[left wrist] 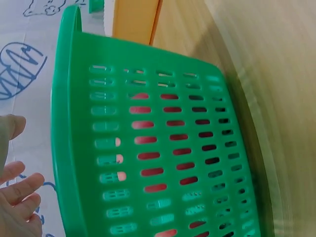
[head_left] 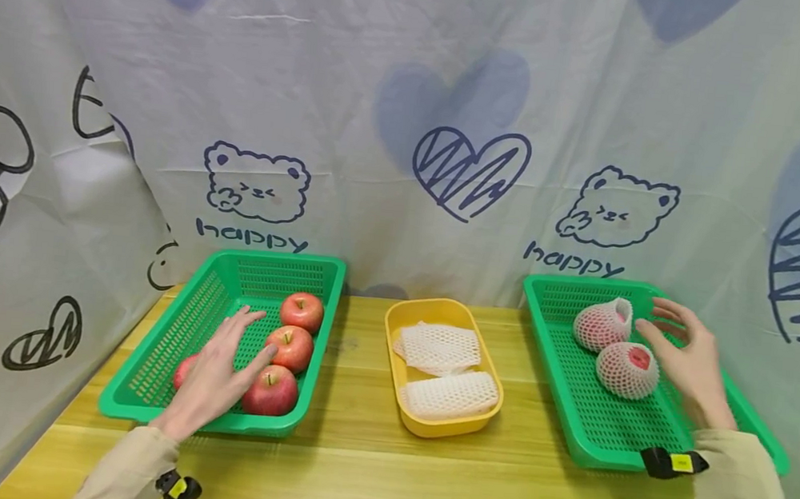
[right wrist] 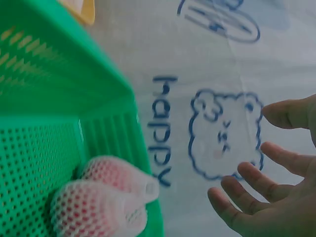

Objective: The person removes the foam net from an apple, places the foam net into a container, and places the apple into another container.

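Note:
My left hand [head_left: 216,372] hovers over the left green basket [head_left: 112,398], its fingers spread and holding nothing. Three red apples [head_left: 271,390] line that basket's right side, and another apple [head_left: 183,371] shows partly behind the hand. Over the right green basket [head_left: 573,435] is my right hand [head_left: 686,357], fingers loosely bent and apart in the right wrist view. Two apples in white foam nets lie there: one net-wrapped apple [head_left: 628,371] in front and a second wrapped apple [head_left: 602,325] behind it. The right hand is just beside them, with nothing in its grasp.
Between the baskets stands a yellow tray [head_left: 395,361] with white foam nets [head_left: 451,395] in it. All three containers rest on a wooden table [head_left: 377,488]. A white curtain [head_left: 390,56] with drawn hearts and bears hangs close behind and at the sides.

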Demonstrator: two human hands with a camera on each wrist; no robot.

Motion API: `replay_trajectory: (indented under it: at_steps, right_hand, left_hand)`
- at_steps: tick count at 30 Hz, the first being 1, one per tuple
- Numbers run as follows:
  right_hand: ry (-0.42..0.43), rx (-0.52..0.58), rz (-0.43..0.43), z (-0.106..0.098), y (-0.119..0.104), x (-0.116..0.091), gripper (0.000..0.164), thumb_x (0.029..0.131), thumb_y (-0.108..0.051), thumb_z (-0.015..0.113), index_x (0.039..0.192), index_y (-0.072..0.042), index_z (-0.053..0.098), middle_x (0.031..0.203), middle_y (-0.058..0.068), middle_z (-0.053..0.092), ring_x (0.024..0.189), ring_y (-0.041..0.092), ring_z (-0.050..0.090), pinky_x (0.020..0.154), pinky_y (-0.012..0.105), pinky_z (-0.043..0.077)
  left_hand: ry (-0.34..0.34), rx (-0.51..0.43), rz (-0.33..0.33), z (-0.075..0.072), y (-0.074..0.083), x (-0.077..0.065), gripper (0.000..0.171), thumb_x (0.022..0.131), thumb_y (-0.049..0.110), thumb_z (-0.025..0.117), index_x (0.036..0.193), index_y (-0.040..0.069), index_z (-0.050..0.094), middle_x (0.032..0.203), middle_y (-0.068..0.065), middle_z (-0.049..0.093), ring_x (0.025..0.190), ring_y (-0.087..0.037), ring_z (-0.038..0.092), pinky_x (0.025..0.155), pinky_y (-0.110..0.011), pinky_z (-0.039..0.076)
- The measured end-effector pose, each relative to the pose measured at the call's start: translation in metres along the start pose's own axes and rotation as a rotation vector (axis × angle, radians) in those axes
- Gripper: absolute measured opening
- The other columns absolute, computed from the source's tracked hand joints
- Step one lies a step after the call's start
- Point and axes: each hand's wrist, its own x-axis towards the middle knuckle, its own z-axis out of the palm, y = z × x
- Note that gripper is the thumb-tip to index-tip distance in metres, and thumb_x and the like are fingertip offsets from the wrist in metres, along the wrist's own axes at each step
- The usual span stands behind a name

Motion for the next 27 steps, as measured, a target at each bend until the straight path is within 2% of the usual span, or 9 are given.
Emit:
replay_trajectory:
  at_steps: [2, 4, 7, 9, 11, 15, 22, 24, 27]
  right_hand:
    - [0.022, -0.018, 0.027, -0.002, 0.007, 0.004, 0.062, 0.102, -0.041, 0.055, 0.156, -0.016, 0.037, 0.134, -0.002, 0.051, 0.106, -0.012, 0.036, 0.085, 0.023, 0.039]
    - [0.031, -0.034, 0.051, -0.004, 0.014, 0.009, 0.065, 0.102, -0.041, 0.054, 0.157, -0.012, 0.034, 0.145, 0.018, 0.045, 0.107, -0.006, 0.038, 0.085, 0.027, 0.039]
    - [0.021, -0.045, 0.092, -0.005, 0.022, 0.016, 0.072, 0.102, -0.040, 0.052, 0.158, -0.004, 0.026, 0.154, 0.034, 0.032, 0.124, 0.022, 0.048, 0.092, 0.044, 0.045]
    - [0.002, -0.051, 0.111, -0.007, 0.027, 0.020, 0.075, 0.102, -0.040, 0.051, 0.158, 0.001, 0.022, 0.154, 0.039, 0.028, 0.133, 0.046, 0.040, 0.097, 0.057, 0.044]
    - [-0.020, -0.060, 0.129, -0.007, 0.032, 0.024, 0.078, 0.102, -0.039, 0.051, 0.157, 0.004, 0.017, 0.154, 0.042, 0.025, 0.135, 0.059, 0.032, 0.101, 0.070, 0.037]
    - [-0.109, -0.140, 0.157, -0.010, 0.043, 0.034, 0.085, 0.101, -0.042, 0.051, 0.157, 0.009, 0.011, 0.151, 0.046, 0.022, 0.134, 0.062, 0.030, 0.101, 0.072, 0.037]
    - [-0.414, -0.278, 0.226, -0.017, 0.056, 0.050, 0.099, 0.100, -0.050, 0.052, 0.154, 0.014, 0.000, 0.149, 0.051, 0.013, 0.133, 0.066, 0.023, 0.104, 0.073, 0.035]
    - [-0.471, -0.292, 0.240, -0.016, 0.059, 0.053, 0.100, 0.099, -0.051, 0.053, 0.153, 0.015, 0.000, 0.148, 0.051, 0.012, 0.132, 0.065, 0.026, 0.102, 0.069, 0.041]
    - [-0.552, -0.305, 0.263, -0.014, 0.063, 0.056, 0.102, 0.099, -0.053, 0.053, 0.153, 0.015, -0.001, 0.147, 0.052, 0.008, 0.130, 0.064, 0.029, 0.097, 0.064, 0.048]
  left_hand:
    - [-0.012, 0.008, 0.010, 0.001, 0.003, -0.002, 0.058, 0.100, 0.035, 0.062, 0.145, 0.003, 0.046, 0.157, -0.028, 0.036, 0.147, -0.050, 0.029, 0.117, -0.068, 0.027]
    - [-0.010, 0.019, 0.039, 0.002, 0.005, -0.003, 0.057, 0.100, 0.034, 0.062, 0.145, 0.003, 0.047, 0.156, -0.027, 0.038, 0.147, -0.049, 0.030, 0.117, -0.067, 0.027]
    - [-0.006, 0.045, 0.108, 0.005, 0.007, -0.004, 0.054, 0.099, 0.031, 0.065, 0.143, 0.005, 0.049, 0.154, -0.022, 0.044, 0.147, -0.045, 0.034, 0.116, -0.066, 0.030]
    - [-0.007, 0.064, 0.161, 0.007, 0.007, -0.004, 0.052, 0.098, 0.028, 0.066, 0.142, 0.005, 0.050, 0.151, -0.019, 0.048, 0.146, -0.043, 0.036, 0.118, -0.062, 0.030]
    - [-0.013, 0.085, 0.203, 0.009, 0.008, -0.005, 0.051, 0.098, 0.027, 0.067, 0.141, 0.006, 0.051, 0.148, -0.016, 0.052, 0.145, -0.039, 0.039, 0.121, -0.056, 0.029]
    - [-0.032, 0.123, 0.254, 0.012, 0.013, -0.006, 0.050, 0.098, 0.027, 0.067, 0.141, 0.007, 0.053, 0.145, -0.011, 0.056, 0.143, -0.036, 0.042, 0.124, -0.048, 0.026]
    - [-0.008, 0.180, 0.371, 0.021, 0.021, -0.010, 0.053, 0.093, 0.024, 0.072, 0.140, 0.004, 0.055, 0.142, -0.012, 0.059, 0.139, -0.034, 0.048, 0.128, -0.028, 0.017]
    - [-0.008, 0.199, 0.401, 0.024, 0.023, -0.011, 0.054, 0.092, 0.024, 0.074, 0.138, 0.004, 0.056, 0.142, -0.012, 0.059, 0.138, -0.033, 0.049, 0.126, -0.031, 0.022]
    - [-0.030, 0.223, 0.411, 0.026, 0.028, -0.013, 0.054, 0.092, 0.026, 0.073, 0.138, 0.005, 0.056, 0.144, -0.011, 0.058, 0.140, -0.031, 0.048, 0.121, -0.042, 0.032]
